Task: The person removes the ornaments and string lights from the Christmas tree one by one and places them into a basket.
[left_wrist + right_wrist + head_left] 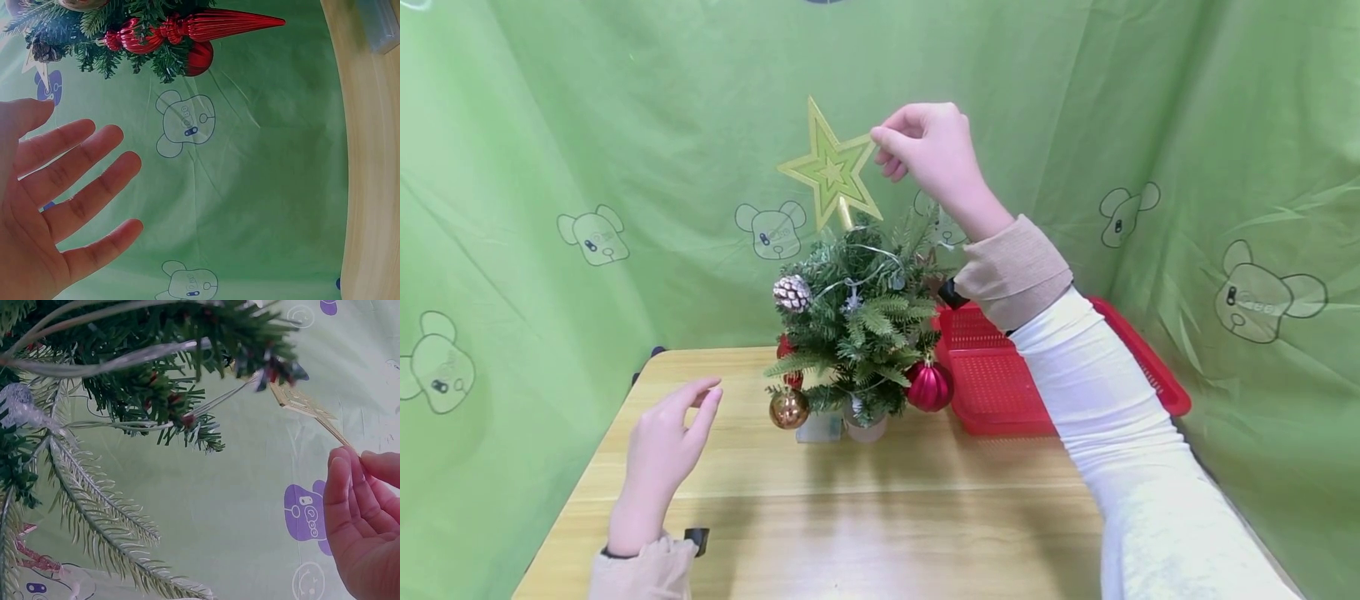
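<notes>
A gold star tree topper (pixel 831 171) stands, slightly tilted, at the top of a small Christmas tree (pixel 865 325). With thumb and fingertips, my right hand (pixel 936 154) pinches the star's right point; the right wrist view shows the star (pixel 306 409) nearly edge-on between the fingers. To the left of the tree, my left hand (pixel 662 442) is raised above the table, holding nothing, and its fingers are spread in the left wrist view. On the tree hang a frosted pinecone (pixel 792 293), a gold ball (pixel 789 408) and a red ribbed ball (pixel 930 385).
A red plastic basket (pixel 1000 392) sits behind and right of the tree, partly covered by my right arm. The wooden table (pixel 850 517) runs toward me. Green curtains (pixel 685 100) enclose the back and sides. A thin wire (pixel 144 362) winds through the branches.
</notes>
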A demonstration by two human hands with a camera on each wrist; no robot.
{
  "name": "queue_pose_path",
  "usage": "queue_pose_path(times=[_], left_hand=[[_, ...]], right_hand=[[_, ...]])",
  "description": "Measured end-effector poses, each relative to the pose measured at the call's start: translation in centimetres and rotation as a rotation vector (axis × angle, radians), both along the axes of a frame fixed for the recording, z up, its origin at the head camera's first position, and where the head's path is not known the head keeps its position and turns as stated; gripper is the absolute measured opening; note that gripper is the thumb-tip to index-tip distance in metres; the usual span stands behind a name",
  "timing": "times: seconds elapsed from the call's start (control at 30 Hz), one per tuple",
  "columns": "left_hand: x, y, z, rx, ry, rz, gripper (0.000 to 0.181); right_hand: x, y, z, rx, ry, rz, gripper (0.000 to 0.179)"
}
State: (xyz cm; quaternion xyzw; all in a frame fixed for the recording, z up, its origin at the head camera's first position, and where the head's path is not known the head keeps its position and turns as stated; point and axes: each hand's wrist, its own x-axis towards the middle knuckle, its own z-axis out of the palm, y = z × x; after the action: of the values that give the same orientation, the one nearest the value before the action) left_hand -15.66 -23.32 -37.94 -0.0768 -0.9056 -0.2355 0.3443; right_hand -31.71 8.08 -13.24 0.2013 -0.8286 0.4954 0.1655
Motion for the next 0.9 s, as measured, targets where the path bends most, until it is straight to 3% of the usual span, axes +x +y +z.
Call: queue_pose_path(times=[0.5,0.7,0.8,0.9], left_hand=[[0.1,0.1,0.1,0.003,-0.006,-0.006,0.023],[-0.6,-0.4,0.9,0.065,-0.064,-0.025,0.025],[-1.3,-0.6,1.8,0.147,-0.129,-0.079,0.028],[-2.7,-0.7,2.8,0.265,-0.227,-0.207,0.033]], right_hand=[[0.2,0.0,0.0,-0.037,-0.001,0.014,0.020],[0.2,0.1,0.0,-0.046,-0.003,0.016,0.020],[0.2,0.1,0.0,-0.046,-0.006,0.015,0.020],[0.3,0.1,0.0,-0.041,-0.005,0.017,0.020]])
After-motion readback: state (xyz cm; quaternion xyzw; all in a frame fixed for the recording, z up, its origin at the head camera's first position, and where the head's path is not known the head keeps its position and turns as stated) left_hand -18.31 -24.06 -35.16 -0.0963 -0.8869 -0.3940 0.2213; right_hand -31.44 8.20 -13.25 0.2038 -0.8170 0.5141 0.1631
